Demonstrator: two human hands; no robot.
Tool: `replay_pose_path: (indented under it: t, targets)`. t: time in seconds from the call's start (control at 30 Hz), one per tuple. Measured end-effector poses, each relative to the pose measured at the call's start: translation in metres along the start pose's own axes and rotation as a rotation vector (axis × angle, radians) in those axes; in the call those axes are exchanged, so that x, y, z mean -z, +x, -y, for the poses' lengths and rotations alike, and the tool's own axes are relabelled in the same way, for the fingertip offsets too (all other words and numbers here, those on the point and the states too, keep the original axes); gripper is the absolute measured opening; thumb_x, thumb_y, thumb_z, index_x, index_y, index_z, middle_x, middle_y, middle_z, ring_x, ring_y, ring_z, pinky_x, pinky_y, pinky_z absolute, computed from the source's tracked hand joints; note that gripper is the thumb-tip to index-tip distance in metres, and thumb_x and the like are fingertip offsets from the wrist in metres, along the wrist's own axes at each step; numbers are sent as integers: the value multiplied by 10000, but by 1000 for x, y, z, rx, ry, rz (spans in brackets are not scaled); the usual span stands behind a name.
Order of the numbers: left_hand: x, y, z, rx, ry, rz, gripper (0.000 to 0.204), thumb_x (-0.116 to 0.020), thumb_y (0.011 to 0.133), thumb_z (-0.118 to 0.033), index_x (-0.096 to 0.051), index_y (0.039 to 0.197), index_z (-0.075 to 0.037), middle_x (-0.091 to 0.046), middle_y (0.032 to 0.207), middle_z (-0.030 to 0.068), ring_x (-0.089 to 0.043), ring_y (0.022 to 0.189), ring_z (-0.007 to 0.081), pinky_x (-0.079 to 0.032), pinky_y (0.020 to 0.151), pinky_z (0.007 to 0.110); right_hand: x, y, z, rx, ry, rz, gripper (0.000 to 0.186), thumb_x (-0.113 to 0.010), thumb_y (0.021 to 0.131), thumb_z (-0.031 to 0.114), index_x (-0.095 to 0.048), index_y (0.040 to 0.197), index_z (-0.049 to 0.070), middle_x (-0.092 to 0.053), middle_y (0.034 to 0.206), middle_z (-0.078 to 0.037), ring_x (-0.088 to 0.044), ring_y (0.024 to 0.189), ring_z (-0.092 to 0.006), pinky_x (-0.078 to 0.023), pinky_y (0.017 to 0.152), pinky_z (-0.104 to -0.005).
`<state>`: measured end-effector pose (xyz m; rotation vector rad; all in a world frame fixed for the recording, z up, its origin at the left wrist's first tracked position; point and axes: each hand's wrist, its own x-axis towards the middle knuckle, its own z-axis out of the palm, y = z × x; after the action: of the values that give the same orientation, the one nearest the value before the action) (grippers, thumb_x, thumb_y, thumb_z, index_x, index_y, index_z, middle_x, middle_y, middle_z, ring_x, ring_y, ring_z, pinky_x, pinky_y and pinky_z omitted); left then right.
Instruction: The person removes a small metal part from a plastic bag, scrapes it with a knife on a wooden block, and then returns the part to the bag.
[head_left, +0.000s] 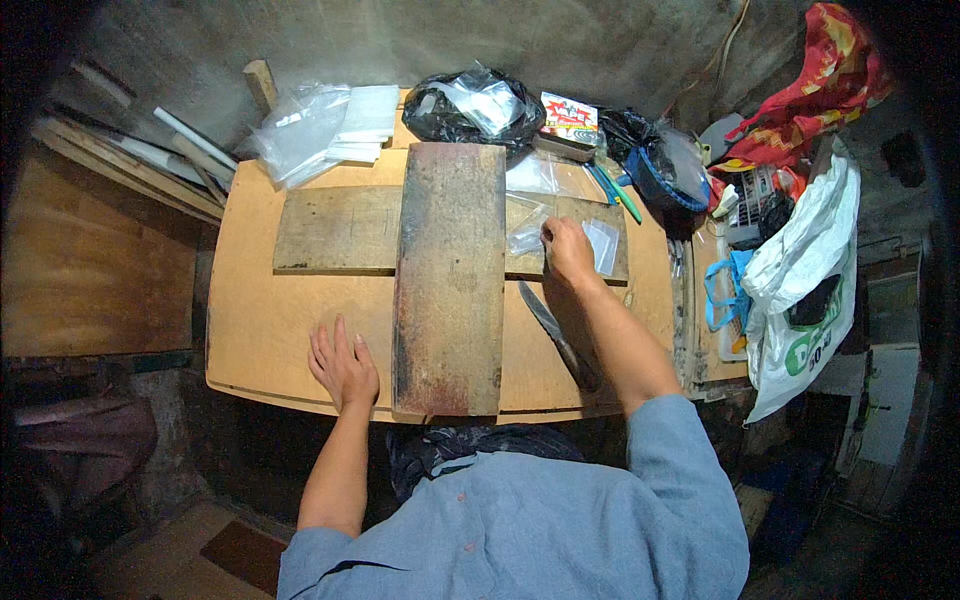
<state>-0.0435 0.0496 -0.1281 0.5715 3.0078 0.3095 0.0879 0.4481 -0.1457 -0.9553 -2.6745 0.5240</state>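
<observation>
My left hand [346, 374] lies on the wooden table [290, 310] with its fingers spread, left of the upright-running board. That long, worn board [450, 280] crosses over a second board [335, 228] lying sideways. My right hand [570, 252] is closed, with its fingertips pinching a small clear plastic bag [526, 236] above the right end of the sideways board. More small clear bags [602, 244] lie just right of that hand. A knife [548, 322] with a dark handle rests between the long board and my right forearm.
Along the back stand a stack of clear and white plastic sheets [365, 120], a black plastic bag [440, 108] and a colourful small box [570, 118]. A green-handled tool [627, 200] lies near a blue-edged pouch [665, 175]. A large white sack [800, 270] hangs at the right.
</observation>
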Motion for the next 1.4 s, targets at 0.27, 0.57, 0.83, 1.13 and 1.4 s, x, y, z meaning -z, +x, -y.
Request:
replay_pose_path:
  t: [0.27,0.57,0.83,1.13,1.4]
  targets:
    - [-3,-1,6,-6,-31,-12,507,-423,990,-322,-382,1457,-128,-300,1504,175,-170,1444,331,-91,1170,485,45,-3,26,-116,343,-164,106,-647,854,130,-645,891,31,-657,902,-188,-646,802,-347,-507,716,-426]
    - [-9,-4,12,-31,-136,-125,458,-441,982,-301,-463,1397,-107,-358,1473,192,-255,1407,347,-143,1155,483,99,-83,79,-445,1387,132,144,-632,928,123,-556,1042,80,-674,892,-45,-587,618,-79,-434,509,-201]
    - [18,-27,-7,-200,-723,-17,455,-536,959,-243,-488,1368,-51,-500,1329,152,-480,1233,298,-348,1060,423,126,-176,120,-464,1499,518,205,-637,928,137,-604,1107,40,-660,815,-28,-535,591,-40,-425,515,-170]
    - [114,-84,-86,-144,-1487,929,338,-682,870,-42,-597,1197,-27,-627,974,34,-613,921,103,-483,806,244,140,-201,142,-336,1387,871,298,-647,929,158,-584,1178,7,-563,746,60,-488,625,-15,-387,544,-173]
    - [115,-104,-90,120,-1537,619,100,-658,919,-114,-620,970,-37,-683,810,58,-655,668,109,-499,578,212,127,-224,158,-289,1379,701,327,-683,886,111,-565,1173,9,-620,871,9,-557,740,-68,-463,669,-229]
